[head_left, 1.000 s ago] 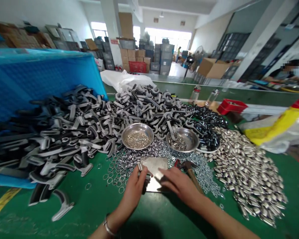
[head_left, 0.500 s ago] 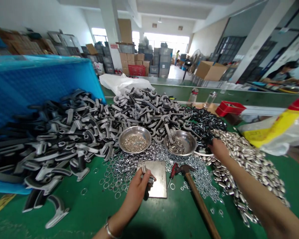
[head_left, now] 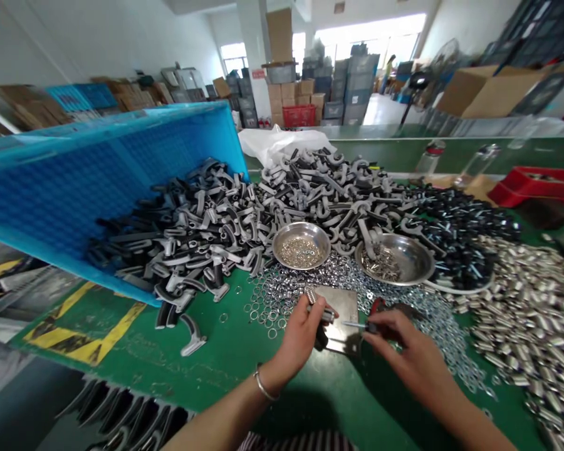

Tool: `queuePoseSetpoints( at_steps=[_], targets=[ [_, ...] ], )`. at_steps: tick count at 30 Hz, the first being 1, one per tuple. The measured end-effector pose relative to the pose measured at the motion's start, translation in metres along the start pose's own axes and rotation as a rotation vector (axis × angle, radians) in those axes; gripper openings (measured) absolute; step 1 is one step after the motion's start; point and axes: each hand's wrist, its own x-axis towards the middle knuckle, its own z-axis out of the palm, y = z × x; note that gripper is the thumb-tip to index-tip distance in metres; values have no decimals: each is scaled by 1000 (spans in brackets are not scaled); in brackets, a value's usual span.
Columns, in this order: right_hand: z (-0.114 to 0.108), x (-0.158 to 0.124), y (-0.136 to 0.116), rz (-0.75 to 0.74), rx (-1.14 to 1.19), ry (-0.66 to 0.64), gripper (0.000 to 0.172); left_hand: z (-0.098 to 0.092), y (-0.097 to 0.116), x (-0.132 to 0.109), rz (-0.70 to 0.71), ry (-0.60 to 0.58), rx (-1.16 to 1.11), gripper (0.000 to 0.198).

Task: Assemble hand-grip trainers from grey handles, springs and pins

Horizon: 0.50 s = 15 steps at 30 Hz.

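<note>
My left hand [head_left: 301,341] is shut on a small dark fitting with a short silver cylinder [head_left: 311,296] standing at its top, held above a square steel plate [head_left: 346,304]. My right hand [head_left: 397,341] grips a small red-handled screwdriver [head_left: 373,324], its thin shaft pointing left toward the fitting. The shaft tip and the fitting are close but apart. Loose steel washers [head_left: 291,294] surround the plate. A dark hammer head [head_left: 404,310] lies just beyond my right hand, with its handle hidden.
Grey-and-black curved clamp parts [head_left: 216,232] spill from a tilted blue crate [head_left: 98,188] on the green table. Two steel bowls [head_left: 301,245] of small parts stand behind the plate. Piles of silver sleeves [head_left: 531,319] and black bolts [head_left: 465,235] lie right.
My right hand has come back from the silver sleeves to the plate and now holds the screwdriver, which lay on the table before. The view has swung and tilted.
</note>
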Motion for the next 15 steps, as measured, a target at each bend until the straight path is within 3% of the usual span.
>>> queuePoseSetpoints(
  at_steps=[5, 11, 13, 15],
  targets=[
    [20, 4, -21, -31, 52, 10, 17, -5, 9, -12, 45, -26, 53, 33],
    [35, -6, -26, -58, 191, -145, 13, -6, 9, -17, 30, -46, 39, 33],
    [38, -9, -24, -41, 228, -126, 12, -7, 11, -18, 32, -53, 39, 32],
    [37, -8, -21, -120, 209, -82, 12, -8, 14, -18, 45, -64, 47, 31]
  ],
)
